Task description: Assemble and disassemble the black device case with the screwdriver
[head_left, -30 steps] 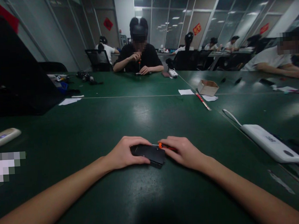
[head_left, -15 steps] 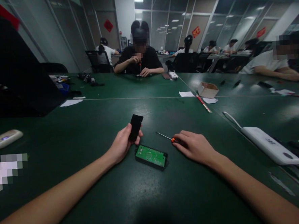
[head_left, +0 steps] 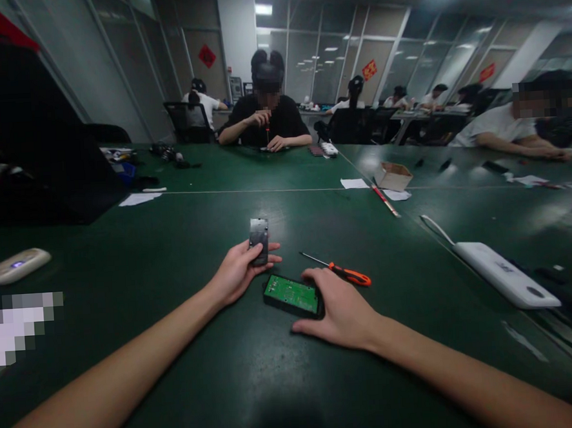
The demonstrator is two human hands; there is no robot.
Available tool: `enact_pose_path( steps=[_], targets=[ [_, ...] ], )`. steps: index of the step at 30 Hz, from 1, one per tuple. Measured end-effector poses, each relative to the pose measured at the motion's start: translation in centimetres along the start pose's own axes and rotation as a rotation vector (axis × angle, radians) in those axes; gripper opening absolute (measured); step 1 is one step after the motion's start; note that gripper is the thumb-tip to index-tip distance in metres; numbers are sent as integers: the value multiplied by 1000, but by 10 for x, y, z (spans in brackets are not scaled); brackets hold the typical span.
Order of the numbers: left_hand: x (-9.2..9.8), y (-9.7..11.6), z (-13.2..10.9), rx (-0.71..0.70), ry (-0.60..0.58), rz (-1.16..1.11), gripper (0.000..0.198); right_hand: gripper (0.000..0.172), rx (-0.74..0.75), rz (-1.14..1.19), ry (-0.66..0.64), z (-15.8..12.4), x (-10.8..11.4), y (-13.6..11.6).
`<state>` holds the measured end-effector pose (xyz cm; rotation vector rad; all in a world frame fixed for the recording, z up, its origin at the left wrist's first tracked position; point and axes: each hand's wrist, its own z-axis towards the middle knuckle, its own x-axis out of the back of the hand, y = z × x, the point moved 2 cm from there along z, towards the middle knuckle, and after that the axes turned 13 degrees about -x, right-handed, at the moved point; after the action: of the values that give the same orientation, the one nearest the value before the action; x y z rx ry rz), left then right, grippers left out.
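Note:
My left hand (head_left: 238, 268) holds a small black plastic cover (head_left: 259, 243), its thumb across the face and the other fingers behind. The cover is tilted up and catches light near its top. Just right of it, a black case (head_left: 292, 309) lies on the table with a green circuit board (head_left: 293, 292) inside. My right hand (head_left: 337, 304) is spread around the case's right end, fingers on the far side and thumb on the near side; whether it touches is unclear. Behind that hand lies a screwdriver (head_left: 350, 274) with an orange and black handle, its shaft pointing left.
A white power bank-like device (head_left: 505, 275) with a strap lies at right. A white oval device (head_left: 16, 266) is at left. Farther back are a cardboard box (head_left: 393, 176), papers (head_left: 354, 183) and a red strip (head_left: 385, 201). A person (head_left: 265, 112) works across the green table.
My right hand has let go of the screwdriver, leaving it on the table, and moved left to the case. My left hand has turned the cover so its face shows differently.

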<state>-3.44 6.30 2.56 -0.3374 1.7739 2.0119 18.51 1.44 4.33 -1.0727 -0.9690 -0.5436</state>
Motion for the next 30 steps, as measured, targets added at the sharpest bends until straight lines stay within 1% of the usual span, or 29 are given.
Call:
enact_pose_path(
  steps=[2, 4, 5, 9, 11, 14, 18, 22, 25, 30],
  targets=[
    [0, 0, 0, -17, -9, 18, 30, 54, -84, 41, -17, 6, -7, -9],
    [-1, 0, -1, -42, -3, 36, 31, 44, -142, 181, -3, 13, -11, -12],
    [-1, 0, -1, -52, 10, 40, 30, 43, -166, 302, 11, 17, -12, -11],
    [-1, -1, -1, -32, 72, 52, 20, 53, -272, 937, 61, 27, -16, 0],
    [-1, -1, -1, -22, 83, 54, 16, 52, -334, 1175, 18, 28, -18, 4],
    [-1, 0, 0, -31, 65, 44, 20, 41, -406, 1406, -121, 30, -17, 6],
    [-3, 0, 1, -65, 56, 78, 24, 30, -527, 1584, -175, 32, -14, 7],
    [-1, -1, 0, -84, 64, 132, 27, 34, -643, 1699, -228, 32, -13, 6],
    [0, -3, -2, -75, 25, 186, 31, 35, -700, 1721, -245, 30, -13, 5],
    [1, -2, -4, -64, -40, 253, 34, 35, -711, 1684, -264, 30, -15, 2]
  ],
)
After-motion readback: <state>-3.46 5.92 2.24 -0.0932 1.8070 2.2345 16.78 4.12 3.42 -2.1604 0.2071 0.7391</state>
